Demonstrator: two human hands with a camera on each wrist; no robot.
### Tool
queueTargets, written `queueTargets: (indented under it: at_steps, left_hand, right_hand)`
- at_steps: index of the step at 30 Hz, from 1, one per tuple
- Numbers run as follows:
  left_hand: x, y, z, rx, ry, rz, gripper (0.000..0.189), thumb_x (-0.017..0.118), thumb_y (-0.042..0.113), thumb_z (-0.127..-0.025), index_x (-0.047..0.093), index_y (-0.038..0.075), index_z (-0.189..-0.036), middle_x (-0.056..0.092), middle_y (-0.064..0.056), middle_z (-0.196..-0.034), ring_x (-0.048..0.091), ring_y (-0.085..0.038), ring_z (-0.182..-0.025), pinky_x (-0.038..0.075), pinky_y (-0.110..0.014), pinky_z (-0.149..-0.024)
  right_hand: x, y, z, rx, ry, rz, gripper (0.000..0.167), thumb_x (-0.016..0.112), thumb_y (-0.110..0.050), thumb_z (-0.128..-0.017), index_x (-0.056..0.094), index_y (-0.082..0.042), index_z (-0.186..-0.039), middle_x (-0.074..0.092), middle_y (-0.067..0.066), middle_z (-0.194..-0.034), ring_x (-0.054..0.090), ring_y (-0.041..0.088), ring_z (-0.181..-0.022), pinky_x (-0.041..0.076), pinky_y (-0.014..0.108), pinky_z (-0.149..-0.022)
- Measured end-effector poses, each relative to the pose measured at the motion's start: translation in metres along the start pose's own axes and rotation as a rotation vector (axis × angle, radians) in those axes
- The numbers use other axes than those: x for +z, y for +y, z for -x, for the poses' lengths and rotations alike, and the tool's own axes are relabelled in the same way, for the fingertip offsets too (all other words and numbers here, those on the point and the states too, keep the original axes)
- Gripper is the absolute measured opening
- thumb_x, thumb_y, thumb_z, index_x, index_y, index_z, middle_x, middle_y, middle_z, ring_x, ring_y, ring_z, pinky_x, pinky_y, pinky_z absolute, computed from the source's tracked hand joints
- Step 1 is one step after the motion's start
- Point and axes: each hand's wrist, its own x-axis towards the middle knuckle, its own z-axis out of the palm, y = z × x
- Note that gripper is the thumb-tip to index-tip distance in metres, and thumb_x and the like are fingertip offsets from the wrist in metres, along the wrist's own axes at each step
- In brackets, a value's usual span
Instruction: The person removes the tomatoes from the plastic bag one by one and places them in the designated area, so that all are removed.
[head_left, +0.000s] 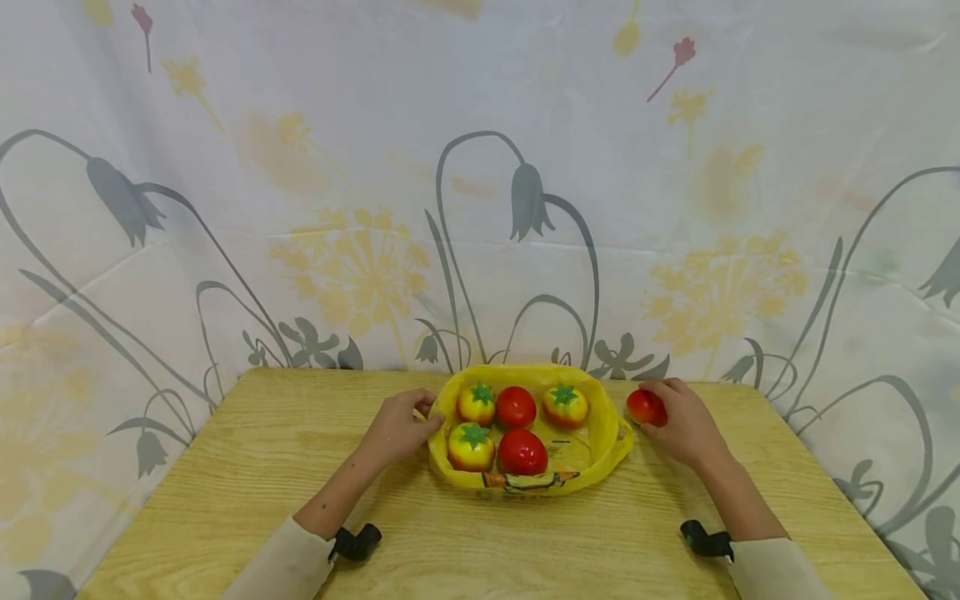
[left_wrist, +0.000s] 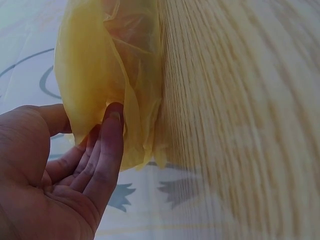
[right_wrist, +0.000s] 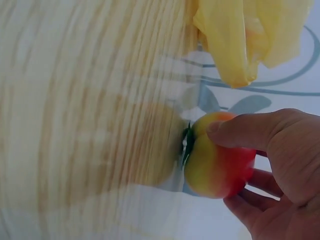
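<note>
A yellow plastic bag (head_left: 600, 454) lies mouth-up on the table with its rim spread wide. Inside it are three yellow toy tomatoes (head_left: 566, 406) with green leaf tops and two red ones (head_left: 522, 452), their leaf ends not visible. At the bag's left side, my left hand (head_left: 401, 427) pinches the rim between thumb and fingers; the left wrist view shows the thin film (left_wrist: 92, 65) between them. To the right of the bag, my right hand (head_left: 684, 421) grips another toy tomato (right_wrist: 220, 160), red and yellow, leaf end towards the tabletop. Whether it touches the table I cannot tell.
The wood-grain table (head_left: 525, 550) ends at a white curtain (head_left: 480, 275) printed with flowers, close behind the bag. A loose bag handle (head_left: 625, 437) sticks out on the right, near the held tomato. Black wrist mounts (head_left: 357, 543) sit at both cuffs.
</note>
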Motion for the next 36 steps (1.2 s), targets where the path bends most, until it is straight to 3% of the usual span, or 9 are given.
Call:
queueTargets:
  at_steps: [24, 36]
  left_hand:
    - [0.0012, -0.0002, -0.0002, -0.016, -0.014, 0.028, 0.019, 0.074, 0.010, -0.097, 0.072, 0.001, -0.114, 0.067, -0.006, -0.095, 0.066, -0.013, -0.066, 0.054, -0.029, -0.055]
    - [0.0011, 0.0003, -0.0007, -0.022, -0.018, 0.019, 0.020, 0.075, 0.010, -0.097, 0.072, 0.001, -0.114, 0.067, -0.006, -0.094, 0.067, -0.013, -0.067, 0.054, -0.029, -0.055]
  right_hand:
    - [-0.0021, -0.0001, 0.0006, 0.020, -0.034, -0.004, 0.059, 0.089, -0.003, -0.078, 0.064, 0.009, -0.130, 0.059, 0.031, -0.123, 0.061, 0.050, -0.108, 0.054, 0.066, -0.096]
    - [-0.0068, 0.0009, 0.0006, 0.043, -0.060, -0.015, 0.058, 0.087, -0.008, -0.083, 0.062, 0.008, -0.133, 0.058, 0.033, -0.127, 0.060, 0.050, -0.110, 0.054, 0.065, -0.095]
